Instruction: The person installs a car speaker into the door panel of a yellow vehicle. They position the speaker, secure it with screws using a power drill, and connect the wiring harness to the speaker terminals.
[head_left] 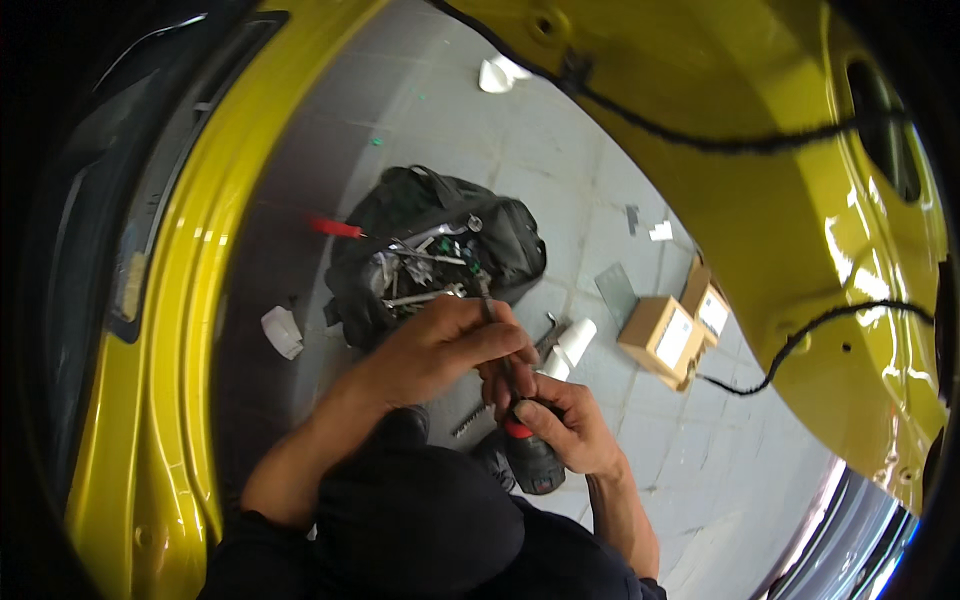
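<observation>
In front of my body, my right hand (572, 425) grips a black cordless power tool (537, 468) with a red band. My left hand (455, 345) closes around a slim dark metal shaft (487, 300). The shaft sticks out past the fingers, away from me, and appears in line with the tool; the fingers hide where the two might join. Just beyond both hands, a black tool bag (515, 235) lies open on the floor, with wrenches (420, 298) and other metal tools inside. A red-handled screwdriver (337, 228) rests across its left side.
Yellow car bodywork (190, 300) stands at left, and a yellow panel (740, 130) with a black cable (690, 130) arches over the right. On the grey floor are cardboard boxes (657, 335), a white cylinder (573, 343), a glass-like sheet (616, 293) and a white scrap (282, 332).
</observation>
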